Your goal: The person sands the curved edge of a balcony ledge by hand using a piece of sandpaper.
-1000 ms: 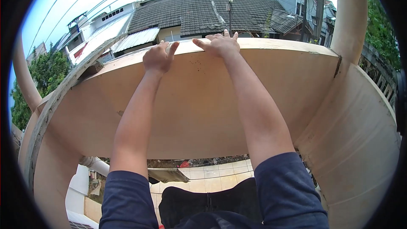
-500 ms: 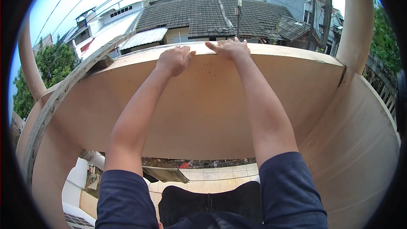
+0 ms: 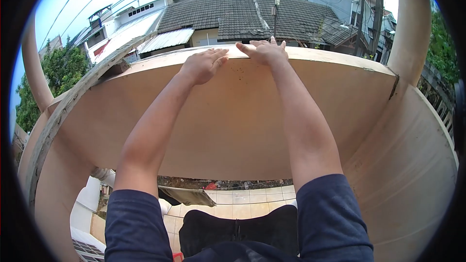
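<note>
Both my arms stretch forward to the top of a peach-coloured wall (image 3: 233, 131). My left hand (image 3: 204, 65) rests on the wall's upper edge, its fingers pointing right, with nothing visible in it. Just to the right, my right hand (image 3: 264, 52) lies on the same ledge, fingers spread and thumb pointing left, holding nothing. A small gap separates the two hands. Small dark specks mark the wall face below them.
A rough pale beam (image 3: 65, 106) curves along the left. Round columns (image 3: 412, 24) stand at both sides. Far below are floor tiles (image 3: 242, 204) and a hanging cloth (image 3: 187, 195). Tiled roofs (image 3: 208, 17), poles and wires lie beyond.
My left hand has shifted slightly right and its fingers have moved closer to my right hand. My right hand's fingers look more spread. The view has shifted slightly.
</note>
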Available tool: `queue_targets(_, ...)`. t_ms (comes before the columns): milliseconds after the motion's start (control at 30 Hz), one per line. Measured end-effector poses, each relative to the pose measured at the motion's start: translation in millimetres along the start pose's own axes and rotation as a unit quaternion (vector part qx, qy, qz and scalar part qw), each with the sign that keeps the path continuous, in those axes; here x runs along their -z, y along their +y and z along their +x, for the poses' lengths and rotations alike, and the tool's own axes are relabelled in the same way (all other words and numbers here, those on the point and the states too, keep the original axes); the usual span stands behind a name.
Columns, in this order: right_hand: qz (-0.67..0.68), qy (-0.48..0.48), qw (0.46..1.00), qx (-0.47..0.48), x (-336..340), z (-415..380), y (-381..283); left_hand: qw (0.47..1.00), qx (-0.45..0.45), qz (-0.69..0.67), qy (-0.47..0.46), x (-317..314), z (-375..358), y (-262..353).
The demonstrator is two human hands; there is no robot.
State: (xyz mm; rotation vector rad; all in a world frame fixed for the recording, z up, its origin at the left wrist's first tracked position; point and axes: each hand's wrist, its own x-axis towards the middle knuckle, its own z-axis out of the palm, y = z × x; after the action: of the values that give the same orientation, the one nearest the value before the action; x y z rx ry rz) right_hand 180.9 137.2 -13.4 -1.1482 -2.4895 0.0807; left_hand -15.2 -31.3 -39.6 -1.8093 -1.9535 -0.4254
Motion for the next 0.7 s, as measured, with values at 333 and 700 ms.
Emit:
queue_targets(333, -0.029, 0.006, 0.999, 0.012, 3.3, -8.0, 0.3, 0.996, 0.090, 0.008, -0.009, 4.7, -1.6, -12.8)
queue_targets(700, -0.013, 0.001, 1.000, -0.008, 5.1, -5.4, -2.0, 0.996, 0.030, 0.033, 0.072, 2.6, -9.5, -7.4)
